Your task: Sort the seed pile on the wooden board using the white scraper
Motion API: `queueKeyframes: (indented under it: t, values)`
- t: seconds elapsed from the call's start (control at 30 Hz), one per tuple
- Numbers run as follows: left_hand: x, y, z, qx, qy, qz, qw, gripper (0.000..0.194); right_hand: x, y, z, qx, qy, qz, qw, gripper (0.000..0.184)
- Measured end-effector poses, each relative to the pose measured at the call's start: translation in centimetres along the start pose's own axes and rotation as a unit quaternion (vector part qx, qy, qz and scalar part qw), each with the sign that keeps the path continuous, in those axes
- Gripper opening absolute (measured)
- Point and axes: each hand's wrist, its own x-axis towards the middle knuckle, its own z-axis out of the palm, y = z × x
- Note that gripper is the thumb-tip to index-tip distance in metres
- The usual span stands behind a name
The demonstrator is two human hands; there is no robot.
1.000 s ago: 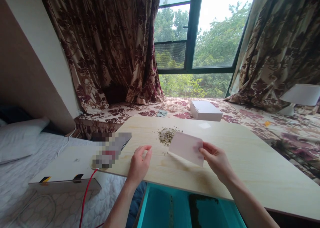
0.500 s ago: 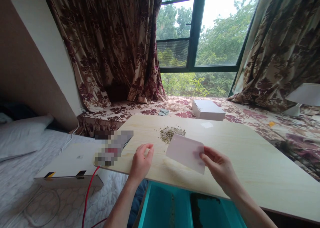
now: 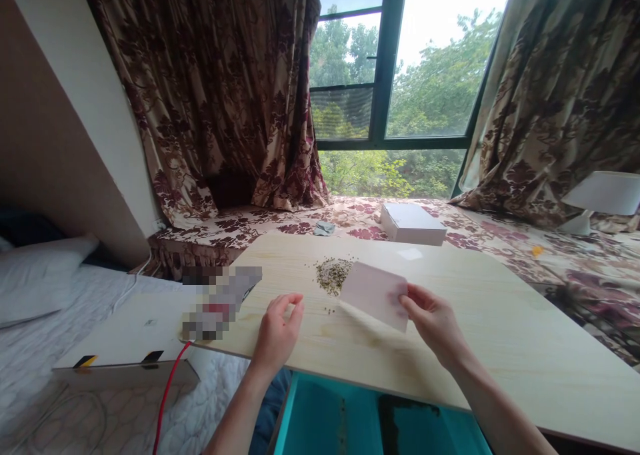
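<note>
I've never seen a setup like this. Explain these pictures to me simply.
There is no machine here: a person works bare-handed, and one camera worn on their head looks forward and down. The bare right hand has its grip on the edge of a thin, pale, translucent rectangular sheet. The bare left hand is loosely curled, with nothing visible in it. On the pale, wood-grained tabletop lies a loose pile of small greenish-brown grains, next to the sheet's left end; whether they touch is unclear. Below the tabletop's near edge is an open, bright teal container.
</note>
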Motion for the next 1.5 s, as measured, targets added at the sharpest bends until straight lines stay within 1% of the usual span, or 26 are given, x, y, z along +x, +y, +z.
queueKeyframes:
  t: [0.2,0.37,0.57,0.63,0.77,0.9,1.17,1.33,1.37,1.43,1.47,1.5]
  values:
    - [0.0,0.0,-0.1,-0.001,0.007,0.006,1.0,0.024,-0.5,-0.4,0.9,-0.002,-0.037,-0.004,0.999,0.027]
    - [0.0,0.1,-0.1,-0.001,0.002,0.0,1.0,0.024,-0.8,-0.8,0.8,-0.003,-0.049,0.01,0.999,0.024]
    - [0.1,0.1,-0.1,-0.005,0.009,0.013,1.0,0.024,0.1,-1.2,1.0,-0.01,-0.033,-0.014,0.999,0.023]
    - [0.0,0.0,-0.1,-0.005,0.009,0.01,1.0,0.024,0.6,-1.1,1.4,-0.009,-0.044,-0.018,0.999,0.024]
    - [0.0,0.2,-0.2,-0.003,0.011,0.007,1.0,0.023,1.2,-0.8,2.4,0.0,-0.069,-0.004,0.998,0.026]
    - [0.0,0.4,-0.3,0.0,0.007,0.002,1.0,0.024,1.4,-0.4,2.9,0.012,-0.077,0.014,0.997,0.025]
    - [0.1,0.2,-0.3,-0.003,0.006,0.003,1.0,0.023,0.9,-1.1,2.4,-0.006,-0.105,0.035,0.994,0.02]
    - [0.0,0.8,-0.3,-0.037,0.008,-0.025,0.999,0.028,1.3,-2.4,1.8,-0.007,-0.117,0.044,0.992,0.017]
    - [0.0,0.8,-0.4,-0.055,0.015,-0.032,0.998,0.03,1.6,-2.7,2.0,-0.006,-0.113,0.04,0.993,0.016]
    - [-0.1,0.8,-0.8,-0.102,0.053,-0.044,0.992,0.032,2.3,-3.4,2.9,-0.005,-0.11,0.026,0.994,0.015]
    - [-0.2,0.6,-1.1,-0.13,0.085,-0.048,0.987,0.033,2.7,-3.8,3.7,-0.01,-0.115,0.018,0.993,0.014]
    - [-0.3,0.4,-1.6,-0.154,0.126,-0.053,0.979,0.033,3.0,-4.2,4.6,-0.022,-0.135,0.009,0.991,0.012]
